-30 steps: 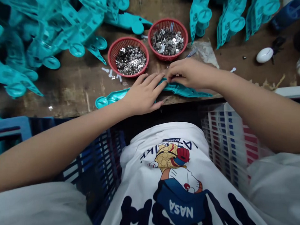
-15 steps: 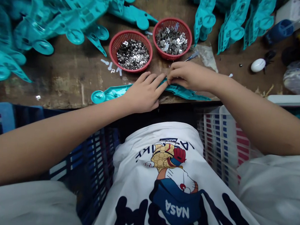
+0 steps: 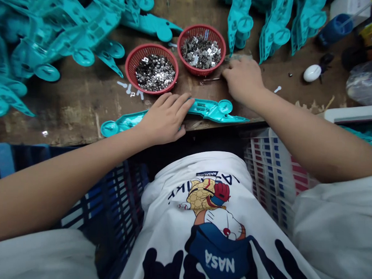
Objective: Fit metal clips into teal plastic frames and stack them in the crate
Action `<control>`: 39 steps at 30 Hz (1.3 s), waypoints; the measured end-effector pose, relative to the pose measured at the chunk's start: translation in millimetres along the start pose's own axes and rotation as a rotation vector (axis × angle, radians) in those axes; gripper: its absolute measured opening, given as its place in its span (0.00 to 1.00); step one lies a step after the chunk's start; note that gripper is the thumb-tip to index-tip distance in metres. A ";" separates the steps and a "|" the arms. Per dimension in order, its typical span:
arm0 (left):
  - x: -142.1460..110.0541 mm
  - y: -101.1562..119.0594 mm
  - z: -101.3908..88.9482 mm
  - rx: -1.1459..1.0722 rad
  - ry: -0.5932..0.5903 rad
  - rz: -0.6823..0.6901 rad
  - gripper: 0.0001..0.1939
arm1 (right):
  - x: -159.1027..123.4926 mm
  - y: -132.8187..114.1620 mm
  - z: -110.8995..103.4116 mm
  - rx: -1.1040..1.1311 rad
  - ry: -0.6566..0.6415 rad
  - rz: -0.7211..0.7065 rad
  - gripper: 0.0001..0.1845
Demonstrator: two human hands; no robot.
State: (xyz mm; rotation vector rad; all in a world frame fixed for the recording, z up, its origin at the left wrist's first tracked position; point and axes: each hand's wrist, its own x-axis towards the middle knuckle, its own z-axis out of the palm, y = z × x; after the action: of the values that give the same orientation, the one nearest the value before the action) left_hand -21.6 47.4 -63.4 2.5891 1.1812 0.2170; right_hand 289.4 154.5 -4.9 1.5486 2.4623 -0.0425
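A long teal plastic piece (image 3: 210,110) with round discs lies along the table's near edge. Across its middle rests my left hand (image 3: 164,118), fingers over the far side and thumb at the near side, holding it against the table. My right hand (image 3: 243,80) is away from the piece, right of the baskets, with its fingers curled down on a thin screwdriver (image 3: 213,79). Only the shaft shows; the handle is hidden under the hand. Small metal clips fill the left red basket (image 3: 130,74) and more metal pieces lie in the right red basket (image 3: 222,49).
Similar teal pieces (image 3: 82,34) are heaped at the back left, with several more (image 3: 273,32) at the back right. A blue cup (image 3: 334,30) and a white egg-shaped object (image 3: 312,73) stand to the right. Plastic crates (image 3: 267,162) flank my lap below the table edge.
My right hand has left the teal piece and moved right and away from me, onto the screwdriver. My left hand stays on the piece. The whole view has shifted slightly.
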 end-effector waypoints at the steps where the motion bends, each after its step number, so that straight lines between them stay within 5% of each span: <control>1: -1.3 -2.0 -1.2 -0.015 0.001 -0.007 0.53 | -0.8 -1.4 -3.0 -0.002 -0.011 0.013 0.30; 4: -3.3 -7.2 -2.4 -0.077 0.020 -0.024 0.57 | -8.3 -3.8 -21.9 0.056 -0.061 0.026 0.25; 9: -3.3 -10.2 -1.4 -0.116 0.061 -0.059 0.63 | -30.8 -15.6 -39.0 0.262 -0.069 -0.208 0.24; 17: -8.6 -12.7 -7.5 -0.013 -0.082 0.016 0.61 | -45.0 -50.8 -49.1 0.169 -0.182 -0.199 0.22; 22: -8.9 -13.4 -7.8 -0.021 -0.039 0.007 0.63 | -52.0 -56.4 -68.9 0.064 -0.239 -0.222 0.26; 28: -10.5 -11.1 -6.6 -0.022 -0.036 0.011 0.61 | -50.8 -57.5 -64.4 0.089 -0.274 -0.255 0.22; 39: -4.1 -3.0 -8.5 -0.044 -0.059 -0.043 0.57 | -51.2 -63.3 -66.1 0.093 -0.330 -0.254 0.31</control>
State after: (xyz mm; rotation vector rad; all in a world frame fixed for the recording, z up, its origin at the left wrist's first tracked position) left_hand -28.7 47.8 -56.4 2.5116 1.1966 0.1548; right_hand 242.3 90.9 64.0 1.1413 2.3965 -0.4248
